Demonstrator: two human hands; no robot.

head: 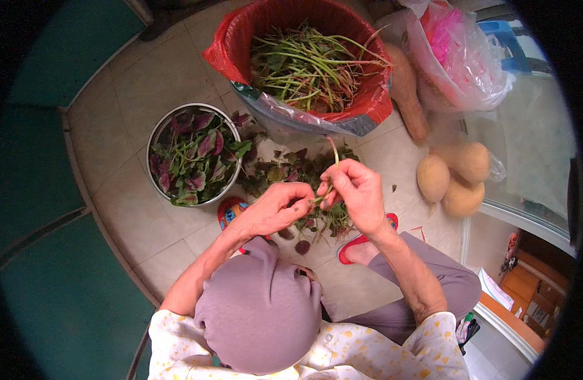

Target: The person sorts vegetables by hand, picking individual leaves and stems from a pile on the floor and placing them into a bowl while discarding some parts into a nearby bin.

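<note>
Between my two hands is a thin, pale green amaranth stem [336, 156] with a pinkish end pointing away from me. My right hand [362, 190] pinches it between thumb and fingers. At its lower end, my left hand [283, 205] closes thumb and fingertips on the same stem. Under both hands, a loose heap of red-and-green amaranth [279, 166] lies on the tiles. A round metal basin [151, 178] of purple-green leaves stands to the left. Beyond the hands is a bin lined with a red plastic bag [230, 52], holding a pile of stripped stems [310, 71].
Several tan squashes [462, 197] sit on the right, by a glass panel [524, 142]. A long squash [408, 95] leans beside the bin, near a clear plastic bag [467, 66]. My slippered feet [362, 249] flank the heap. Green panels [73, 294] bound the left side.
</note>
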